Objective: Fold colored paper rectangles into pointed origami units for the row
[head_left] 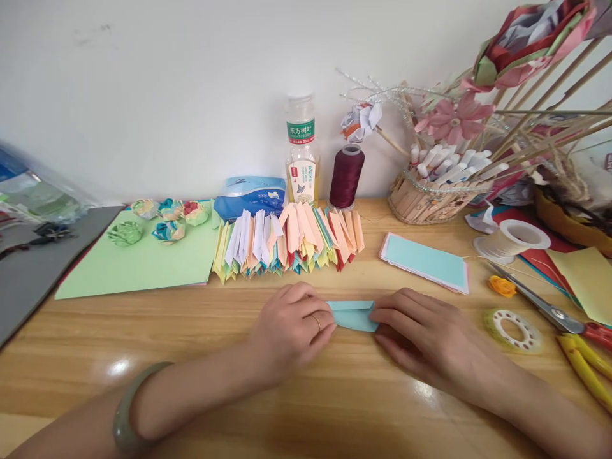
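Observation:
A light blue strip of paper with its far long edge folded over is stretched between my two hands, just above the wooden table. My left hand pinches its left end; a ring sits on one finger and a bangle round the wrist. At the right end, my right hand grips the paper between thumb and fingers. Beyond the hands stands a long row of folded paper pieces in many colours. Right of that row lies a stack of cut paper rectangles, light blue on top.
Behind the row are a blue tissue pack, a bottle and a maroon thread cone. Paper flowers lie on green sheets at left. On the right are a marker basket, a tape roll and scissors.

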The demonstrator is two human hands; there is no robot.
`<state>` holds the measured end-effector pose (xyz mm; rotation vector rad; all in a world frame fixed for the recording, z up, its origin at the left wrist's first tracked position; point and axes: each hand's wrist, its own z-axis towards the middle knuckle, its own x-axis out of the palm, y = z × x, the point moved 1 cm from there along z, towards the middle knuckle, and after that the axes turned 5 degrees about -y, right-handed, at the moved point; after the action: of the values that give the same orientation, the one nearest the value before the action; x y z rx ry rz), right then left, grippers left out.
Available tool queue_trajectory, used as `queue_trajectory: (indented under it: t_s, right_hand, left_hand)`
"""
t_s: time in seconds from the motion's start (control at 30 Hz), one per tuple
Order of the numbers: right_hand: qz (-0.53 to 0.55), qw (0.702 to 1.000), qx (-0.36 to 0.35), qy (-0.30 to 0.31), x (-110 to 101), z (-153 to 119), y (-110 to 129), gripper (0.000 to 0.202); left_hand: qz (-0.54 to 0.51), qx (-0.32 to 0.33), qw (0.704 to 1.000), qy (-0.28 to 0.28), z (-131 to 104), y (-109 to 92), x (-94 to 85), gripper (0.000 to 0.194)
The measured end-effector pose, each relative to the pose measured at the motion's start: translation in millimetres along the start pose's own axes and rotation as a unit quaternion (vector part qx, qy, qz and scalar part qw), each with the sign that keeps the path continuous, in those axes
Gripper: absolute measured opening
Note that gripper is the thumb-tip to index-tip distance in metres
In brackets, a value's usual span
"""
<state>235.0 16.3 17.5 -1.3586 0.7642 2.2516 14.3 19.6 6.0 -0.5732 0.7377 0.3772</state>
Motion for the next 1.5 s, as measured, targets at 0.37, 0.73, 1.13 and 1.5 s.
queue_trajectory:
  t_s: [0.37,0.73,1.13,1.5]
  right_hand:
    - [0.095,0.988,0.12,-0.014,13,-3,2,0.015]
    - [0.099,0.976,0.195,-0.021,17,-1,4,0.012]
    - [-0.025,0.989,0.141,-0.044,24,5,8,0.008]
    - [-0.12,0.992,-0.004,-0.039,12,-1,10,0.028]
  left_hand:
    - [-0.057,-0.14,0.988,0.034,4,3,-1.0,0.01]
    - [-0.094,-0.261,0.957,0.08,4,-2,-2.4,0.012]
    - [-0.045,-0.223,0.968,0.105,2,-1,0.4,0.023]
    - [0.152,0.076,0.983,0.074,-6,-10,2.1,0.027]
